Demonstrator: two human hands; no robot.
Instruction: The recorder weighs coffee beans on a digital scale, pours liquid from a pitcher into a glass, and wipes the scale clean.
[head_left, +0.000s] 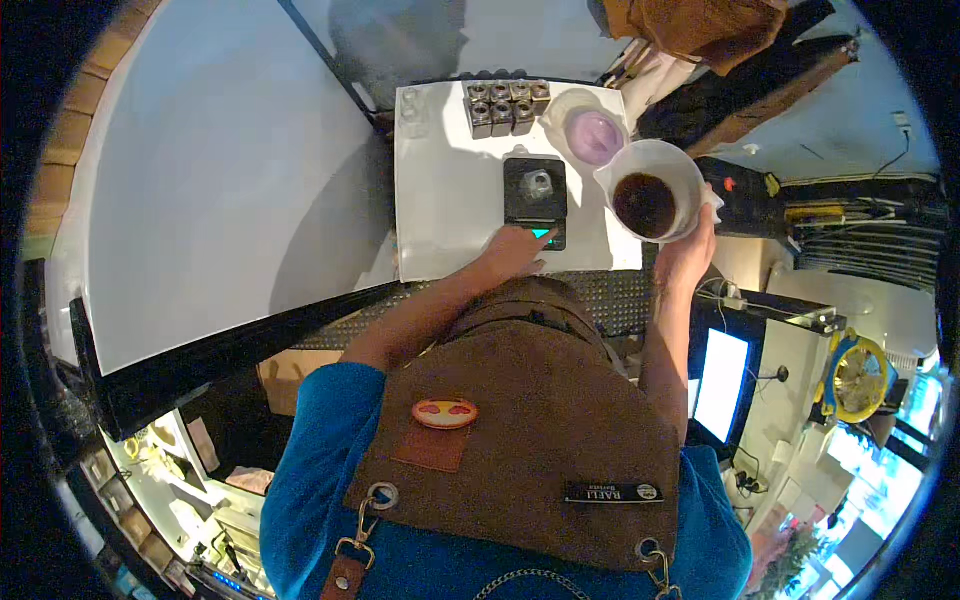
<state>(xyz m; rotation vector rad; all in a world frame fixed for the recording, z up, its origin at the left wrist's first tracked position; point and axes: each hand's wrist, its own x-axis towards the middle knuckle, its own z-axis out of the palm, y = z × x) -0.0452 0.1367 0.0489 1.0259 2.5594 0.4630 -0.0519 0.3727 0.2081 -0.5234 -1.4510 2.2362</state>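
My right hand (694, 244) grips the handle side of a translucent plastic pitcher (686, 172) off the table's right edge. Dark brown liquid (643, 204) covers its bottom. With a finger stretched out, my left hand (517, 249) reaches to the lit display and buttons of a black digital scale (514, 199) and holds nothing. A small clear bottle (538, 184) stands uncapped on the scale's platform. Behind it, several square bottles (501, 112) with dark contents are grouped in two rows. A round purple translucent item (595, 137), perhaps a bowl or lid, lies beside the pitcher.
The white table (450, 202) holds these things; faint clear containers (411, 112) stand at its back left corner. A large white panel (187, 187) rises at left. A lit screen (721, 386) and yellow-rimmed fan (859, 375) are at right. Brown fabric (697, 30) hangs at the back.
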